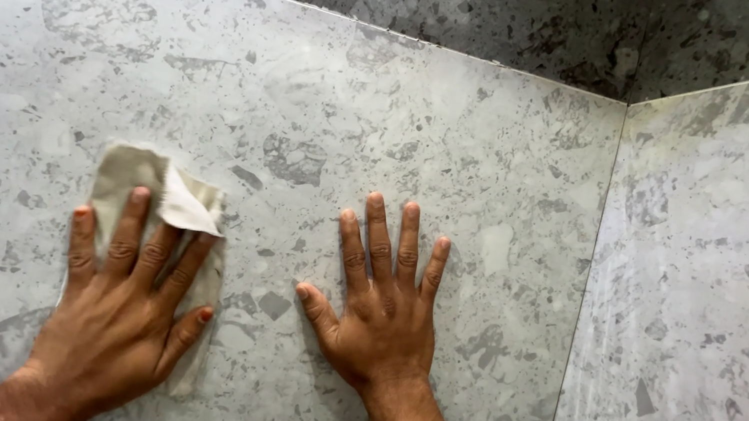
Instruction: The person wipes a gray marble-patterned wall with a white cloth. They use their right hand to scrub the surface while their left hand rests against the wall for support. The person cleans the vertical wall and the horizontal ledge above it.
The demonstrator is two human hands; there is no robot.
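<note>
Overhead, from the head camera: looked at a light grey speckled wall tile (310, 108), large and flat, filling most of the frame. Met a second tile face (715, 298) at an inside corner on the right, along a thin vertical joint (592, 278). Ran up to a darker band of mottled grey stone (490, 2) across the top.

Low on the left, lay a left hand (120, 310) flat on a beige cloth (156, 194), palm down. Spread four fingers (128, 230) slightly apart over the fabric, thumb angled out to the right at the cloth's edge. Pressed rather than pinched: no fold closed inside the hand, only cloth pinned between palm and tile. Showed the cloth crumpled and doubled above the fingertips, one paler flap turned over near the top right, a strip trailing down beside the thumb. Sat well left of the corner, in the lower left part of the big tile.

Near the middle, rested a right hand (382, 318) bare on the same tile, holding nothing. Fanned its fingers (379, 242) open and upward, thumb out to the left, palm against the stone. Kept clear of the cloth, with a stretch of bare tile between the two hands. Left the forearm running down out of the bottom edge.
</note>
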